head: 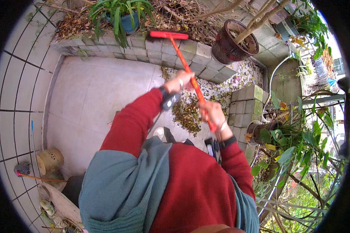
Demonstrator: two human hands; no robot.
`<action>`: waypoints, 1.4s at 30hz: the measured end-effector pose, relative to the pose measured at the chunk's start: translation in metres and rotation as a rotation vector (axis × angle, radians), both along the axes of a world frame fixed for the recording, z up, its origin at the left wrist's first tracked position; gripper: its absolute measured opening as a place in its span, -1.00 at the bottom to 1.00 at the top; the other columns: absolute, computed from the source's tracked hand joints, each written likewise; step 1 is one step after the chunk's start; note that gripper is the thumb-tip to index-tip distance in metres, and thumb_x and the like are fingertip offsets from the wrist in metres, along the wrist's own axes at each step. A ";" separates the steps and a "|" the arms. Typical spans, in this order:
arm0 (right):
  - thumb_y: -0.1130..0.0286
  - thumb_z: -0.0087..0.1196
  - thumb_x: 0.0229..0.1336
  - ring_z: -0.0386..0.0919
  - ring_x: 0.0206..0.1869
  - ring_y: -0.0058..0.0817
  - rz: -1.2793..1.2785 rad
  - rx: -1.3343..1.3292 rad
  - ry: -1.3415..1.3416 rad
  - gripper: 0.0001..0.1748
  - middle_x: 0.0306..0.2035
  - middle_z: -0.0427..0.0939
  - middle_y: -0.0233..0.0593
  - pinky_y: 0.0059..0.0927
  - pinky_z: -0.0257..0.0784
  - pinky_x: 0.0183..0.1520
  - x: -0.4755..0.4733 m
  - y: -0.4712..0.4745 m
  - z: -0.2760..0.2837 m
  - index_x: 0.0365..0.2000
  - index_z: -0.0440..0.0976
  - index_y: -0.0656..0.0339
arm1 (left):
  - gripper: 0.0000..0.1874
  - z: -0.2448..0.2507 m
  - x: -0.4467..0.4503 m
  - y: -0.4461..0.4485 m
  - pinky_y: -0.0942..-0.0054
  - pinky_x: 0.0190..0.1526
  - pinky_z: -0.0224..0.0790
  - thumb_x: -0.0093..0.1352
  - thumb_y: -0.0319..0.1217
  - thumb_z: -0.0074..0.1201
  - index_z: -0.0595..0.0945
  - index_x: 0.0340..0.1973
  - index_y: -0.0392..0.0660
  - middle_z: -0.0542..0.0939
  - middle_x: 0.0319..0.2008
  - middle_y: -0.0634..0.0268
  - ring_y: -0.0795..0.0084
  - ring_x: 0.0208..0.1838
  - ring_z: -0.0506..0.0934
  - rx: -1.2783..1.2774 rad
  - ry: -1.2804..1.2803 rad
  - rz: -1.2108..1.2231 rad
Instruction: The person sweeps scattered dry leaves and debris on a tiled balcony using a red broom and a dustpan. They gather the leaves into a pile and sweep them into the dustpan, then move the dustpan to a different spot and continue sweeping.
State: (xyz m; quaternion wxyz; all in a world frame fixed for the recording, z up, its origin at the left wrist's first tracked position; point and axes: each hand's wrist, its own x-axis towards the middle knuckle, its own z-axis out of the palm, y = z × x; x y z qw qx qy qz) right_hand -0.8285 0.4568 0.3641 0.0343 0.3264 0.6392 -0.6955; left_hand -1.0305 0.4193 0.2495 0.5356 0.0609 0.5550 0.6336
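My left hand [182, 81] is wrapped around the middle of an orange handle. Lower down, near the handle's end, my right hand [212, 112] grips the same T-shaped tool [180, 55], a broom or squeegee. Its red crosspiece [169, 35] lies at the top edge of a low concrete-block wall [169, 51], with dark soil around it. Below the handle, a heap of dry leaves [188, 118] sits on the pale floor. A blurred black device [170, 102] is beside my left wrist.
Beyond the wall are leaf litter [175, 14], a blue pot [128, 23] with a strappy plant, and a brown glazed pot [230, 43] holding a trunk. More blocks [246, 99] and foliage [306, 139] stand at right. A ceramic stool [50, 160] and brush [22, 169] are at lower left.
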 end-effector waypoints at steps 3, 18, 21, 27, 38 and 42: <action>0.36 -0.05 0.15 0.18 -0.77 -0.76 -0.184 -0.600 0.141 -0.81 -0.69 0.31 -0.50 -0.68 0.11 -0.72 -0.022 -0.004 0.012 -0.36 0.40 0.30 | -0.69 0.019 -0.020 0.013 0.41 -0.71 0.37 0.28 -0.15 0.03 0.53 -0.44 -0.16 0.59 -0.58 0.18 0.38 -0.67 0.52 -0.077 0.227 0.031; 0.36 -0.08 0.15 0.19 -0.76 -0.72 0.136 -0.042 0.034 -0.79 -0.73 0.28 -0.51 -0.67 0.07 -0.70 -0.120 -0.040 0.037 -0.51 0.36 0.28 | -0.75 0.015 -0.113 -0.035 0.45 -0.72 0.24 0.29 -0.21 0.03 0.50 -0.52 -0.09 0.52 -0.66 0.29 0.44 -0.71 0.44 -0.029 0.183 0.134; 0.37 -0.10 0.18 0.11 -0.76 -0.77 -0.111 -0.468 0.123 -0.81 -0.71 0.23 -0.57 -0.68 -0.01 -0.71 -0.115 -0.031 0.059 -0.32 0.33 0.33 | -0.74 0.051 -0.116 -0.013 0.51 -0.74 0.19 0.24 -0.15 0.10 0.50 -0.54 -0.05 0.51 -0.68 0.35 0.52 -0.74 0.40 -0.033 0.184 0.119; 0.39 -0.09 0.14 0.21 -0.77 -0.74 0.035 -0.051 -0.015 -0.82 -0.71 0.32 -0.49 -0.69 0.07 -0.73 -0.046 -0.037 0.069 -0.47 0.39 0.30 | -0.73 0.046 -0.050 -0.023 0.51 -0.76 0.15 0.29 -0.17 0.03 0.51 -0.51 -0.10 0.55 -0.64 0.26 0.46 -0.74 0.41 0.086 0.047 0.017; 0.34 -0.01 0.10 0.21 -0.79 -0.75 0.018 0.013 0.022 -0.77 -0.77 0.30 -0.52 -0.66 0.10 -0.73 -0.046 -0.014 0.060 -0.60 0.37 0.23 | -0.78 0.047 -0.055 -0.001 0.52 -0.69 0.21 0.28 -0.21 0.04 0.49 -0.51 -0.06 0.55 -0.61 0.30 0.49 -0.71 0.42 -0.002 0.084 0.104; 0.31 -0.05 0.17 0.19 -0.78 -0.83 -0.058 -0.124 0.038 -0.79 -0.71 0.32 -0.56 -0.72 0.05 -0.76 0.043 -0.020 0.072 -0.33 0.45 0.25 | -0.75 0.056 0.027 -0.003 0.51 -0.78 0.22 0.28 -0.21 0.04 0.50 -0.48 -0.12 0.53 -0.65 0.29 0.50 -0.75 0.42 0.036 0.102 0.068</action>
